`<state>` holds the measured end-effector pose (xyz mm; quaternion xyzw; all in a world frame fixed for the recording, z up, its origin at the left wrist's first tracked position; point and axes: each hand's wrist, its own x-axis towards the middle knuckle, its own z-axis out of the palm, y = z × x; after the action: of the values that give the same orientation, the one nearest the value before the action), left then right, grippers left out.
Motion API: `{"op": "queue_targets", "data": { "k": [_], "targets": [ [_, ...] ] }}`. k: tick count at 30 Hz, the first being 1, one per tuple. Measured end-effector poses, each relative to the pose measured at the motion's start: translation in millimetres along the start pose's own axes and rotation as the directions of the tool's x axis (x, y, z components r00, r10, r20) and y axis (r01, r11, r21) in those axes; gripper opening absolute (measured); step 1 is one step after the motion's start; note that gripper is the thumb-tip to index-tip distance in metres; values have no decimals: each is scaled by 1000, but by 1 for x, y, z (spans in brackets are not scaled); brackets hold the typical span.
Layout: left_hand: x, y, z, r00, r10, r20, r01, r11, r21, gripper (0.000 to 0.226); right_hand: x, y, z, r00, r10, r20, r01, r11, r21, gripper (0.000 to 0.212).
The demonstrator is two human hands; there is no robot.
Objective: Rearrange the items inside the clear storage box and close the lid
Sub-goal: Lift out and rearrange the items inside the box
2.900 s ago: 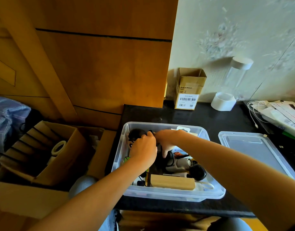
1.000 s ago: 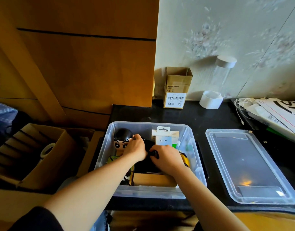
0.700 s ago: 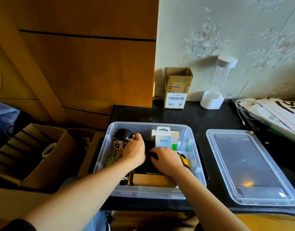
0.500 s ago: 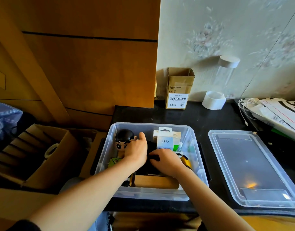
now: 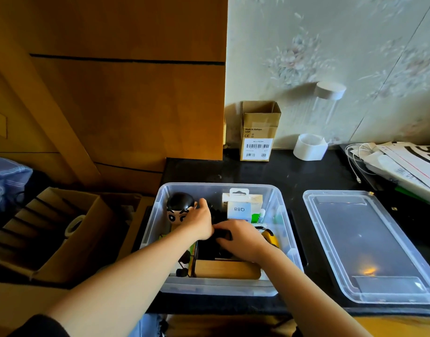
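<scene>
The clear storage box sits open on the black counter. Inside stand a cartoon figure with a black head at the far left, a white "Q88" package at the back, a wooden block along the near wall and something yellow on the right. Both hands are inside the box over a black object in the middle. My left hand lies beside the figure with its fingers curled down. My right hand grips the black object's top. The clear lid lies flat to the right of the box.
A small cardboard box, a white ring and a clear tube with a white cap stand by the back wall. Papers and a white cable lie at the far right. An open cardboard carton sits lower on the left.
Both hands came from the box's back toward its middle and now stay on the black object. The cartoon figure stands uncovered at the far left.
</scene>
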<state>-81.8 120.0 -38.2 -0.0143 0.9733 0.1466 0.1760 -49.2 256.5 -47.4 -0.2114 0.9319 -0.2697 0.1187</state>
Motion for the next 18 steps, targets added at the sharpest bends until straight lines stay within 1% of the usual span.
{"op": "queue_targets", "data": {
  "k": [2, 3, 6, 8, 11, 14, 18],
  "targets": [
    [1, -2, -1, 998, -7, 66, 11, 998, -67, 58, 0, 0, 1, 999, 9, 34, -8, 1000, -10, 38],
    [0, -2, -1, 997, -14, 73, 20, 997, -81, 57, 0, 1, 1, 999, 11, 42, -11, 1000, -16, 38],
    [-3, 1, 0, 999, -27, 44, 30, 997, -73, 55, -1, -1, 0, 1000, 16, 25, -16, 999, -33, 38],
    [-5, 3, 1, 999, -37, 22, 38, 997, -68, 54, -2, -1, 0, 1000, 12, -17, -12, 999, -51, 38],
    [-7, 3, 0, 999, -50, 10, 51, 993, -109, 54, -2, -2, 0, 997, -8, -77, 1, 996, -86, 40],
    [-11, 1, -2, 999, -29, -21, 26, 991, -129, 54, 0, -4, -1, 993, -46, -109, 27, 986, -165, 40],
    [-14, 0, -2, 998, 27, -48, -30, 996, -78, 45, 4, -12, 0, 993, -40, -109, 4, 952, -306, 31]
  ]
}}
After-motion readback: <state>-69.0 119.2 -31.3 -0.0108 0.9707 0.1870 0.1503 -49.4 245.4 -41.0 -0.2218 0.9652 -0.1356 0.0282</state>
